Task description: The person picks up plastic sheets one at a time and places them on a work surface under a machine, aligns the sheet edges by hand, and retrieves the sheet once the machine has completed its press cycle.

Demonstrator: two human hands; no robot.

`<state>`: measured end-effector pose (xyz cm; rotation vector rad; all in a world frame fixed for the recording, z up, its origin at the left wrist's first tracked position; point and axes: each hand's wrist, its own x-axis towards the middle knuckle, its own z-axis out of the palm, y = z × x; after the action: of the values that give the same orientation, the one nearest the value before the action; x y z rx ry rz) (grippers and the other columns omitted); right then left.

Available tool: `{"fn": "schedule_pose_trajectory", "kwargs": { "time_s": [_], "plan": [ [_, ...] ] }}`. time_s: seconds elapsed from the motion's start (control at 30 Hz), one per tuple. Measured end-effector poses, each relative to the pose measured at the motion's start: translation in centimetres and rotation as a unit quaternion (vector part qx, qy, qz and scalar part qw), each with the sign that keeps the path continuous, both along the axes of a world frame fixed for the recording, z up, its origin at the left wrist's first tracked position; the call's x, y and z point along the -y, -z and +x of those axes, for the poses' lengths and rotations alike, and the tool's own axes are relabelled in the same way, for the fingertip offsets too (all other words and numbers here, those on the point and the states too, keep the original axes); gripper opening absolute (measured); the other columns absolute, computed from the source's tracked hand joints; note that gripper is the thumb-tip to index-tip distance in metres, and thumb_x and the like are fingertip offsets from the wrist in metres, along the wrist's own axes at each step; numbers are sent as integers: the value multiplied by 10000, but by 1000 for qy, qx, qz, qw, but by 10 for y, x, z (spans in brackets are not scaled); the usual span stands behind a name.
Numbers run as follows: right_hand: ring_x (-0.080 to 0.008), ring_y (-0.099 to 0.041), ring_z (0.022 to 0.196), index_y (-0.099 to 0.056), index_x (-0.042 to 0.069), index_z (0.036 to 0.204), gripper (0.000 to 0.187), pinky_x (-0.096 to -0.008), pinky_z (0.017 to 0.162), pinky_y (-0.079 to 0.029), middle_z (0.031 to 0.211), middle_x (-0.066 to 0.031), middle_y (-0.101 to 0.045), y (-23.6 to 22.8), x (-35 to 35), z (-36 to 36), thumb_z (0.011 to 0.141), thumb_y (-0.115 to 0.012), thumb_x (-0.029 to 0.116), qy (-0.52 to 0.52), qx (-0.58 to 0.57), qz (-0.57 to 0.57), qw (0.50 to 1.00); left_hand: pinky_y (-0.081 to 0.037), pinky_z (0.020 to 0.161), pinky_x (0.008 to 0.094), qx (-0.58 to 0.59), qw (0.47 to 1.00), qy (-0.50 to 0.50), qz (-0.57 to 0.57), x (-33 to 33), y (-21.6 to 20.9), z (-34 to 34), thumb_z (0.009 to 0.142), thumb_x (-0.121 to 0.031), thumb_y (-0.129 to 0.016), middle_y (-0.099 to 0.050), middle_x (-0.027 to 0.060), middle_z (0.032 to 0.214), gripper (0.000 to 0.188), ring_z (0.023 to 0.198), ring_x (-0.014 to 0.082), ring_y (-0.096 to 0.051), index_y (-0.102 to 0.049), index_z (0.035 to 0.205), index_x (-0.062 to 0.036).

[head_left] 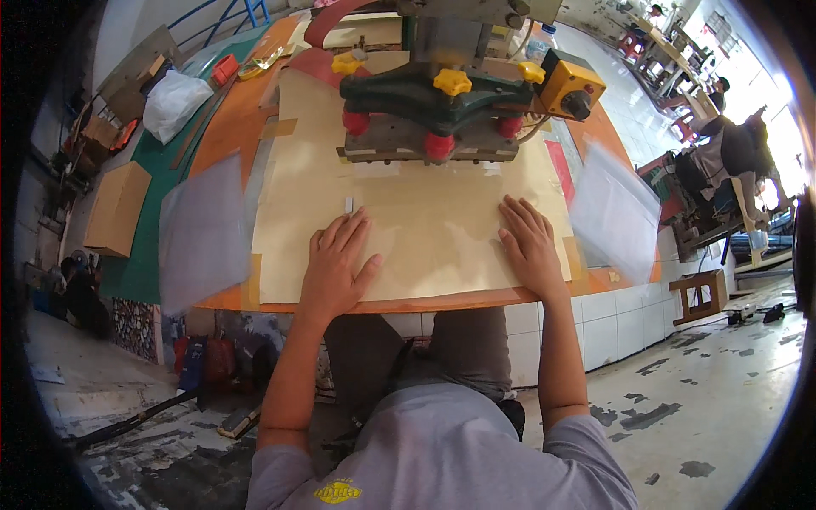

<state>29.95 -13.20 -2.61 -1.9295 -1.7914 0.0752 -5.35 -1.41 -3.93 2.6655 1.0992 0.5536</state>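
Both my hands rest palm down on a large cream-coloured sheet [425,272] taped over an orange worktop. My left hand [338,265] lies on its left half, fingers stretched forward and thumb apart, holding nothing. Just beyond its fingertips is a small white strip [348,205]. Near the sheet's right edge my right hand [534,248] lies flat with its fingers extended, also holding nothing. Ahead of both hands stands a press head [429,151] with a dark green frame [425,95], yellow knobs [452,82] and red round parts [439,145].
Translucent plastic sheets [204,234] lie at the left edge, and more plastic sheets [616,212] at the right. A yellow control box [571,85] sits right of the press. Farther left are a cardboard box [117,208] and a white plastic bag [174,106]. Other people work at the far right.
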Motion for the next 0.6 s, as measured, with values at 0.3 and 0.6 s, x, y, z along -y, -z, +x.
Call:
{"fn": "schedule_pose_trajectory", "kwargs": {
  "time_s": [0.3, 0.6],
  "plan": [
    [-326, -400, 1525, -584, 44, 1469, 494, -493, 1253, -276, 1603, -111, -513, 0, 1, -1, 1048, -579, 304, 4, 0, 10, 1000, -298, 1208, 519, 13, 999, -3, 30, 1, -1, 3, 1042, -425, -564, -467, 110, 1637, 625, 1469, 332, -430, -525, 1511, -14],
    [-322, -410, 1521, -595, 45, 1460, 499, -491, 1254, -282, 1595, -110, -522, -1, 1, -2, 1039, -594, 313, 7, 3, 15, 1000, -250, 1245, 508, 4, 1000, -12, 1, 3, -3, 2, 1053, -391, -557, -437, 68, 1670, 614, 1523, 287, -387, -487, 1572, -71]
  ]
}}
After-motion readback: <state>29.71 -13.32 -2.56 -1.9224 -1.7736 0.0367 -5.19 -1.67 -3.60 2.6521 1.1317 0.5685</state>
